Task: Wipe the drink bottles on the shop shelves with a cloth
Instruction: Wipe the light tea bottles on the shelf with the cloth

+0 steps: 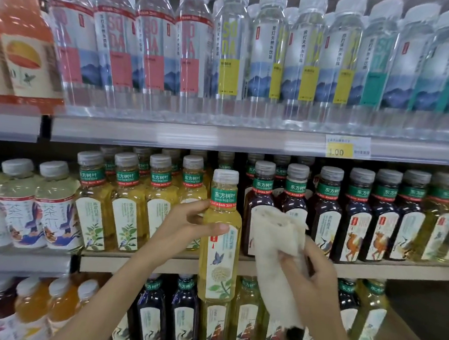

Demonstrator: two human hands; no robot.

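Observation:
My left hand (188, 226) grips a yellow tea bottle (219, 264) with a white cap and green neck band, held upright in front of the middle shelf. Its label shows a butterfly and a pale flower. My right hand (314, 277) holds a cream cloth (274, 241) just right of the bottle; the cloth hangs down past my palm and is close to the bottle's side, contact unclear. A gap in the middle row lies behind the held bottle.
The top shelf (183, 135) carries clear soda water bottles (230, 52) and an orange juice bottle (20, 47). Yellow tea bottles (126, 206) and dark tea bottles (325, 215) fill the middle shelf. More bottles stand on the lower shelf. A yellow price tag (347, 147) sits on the top rail.

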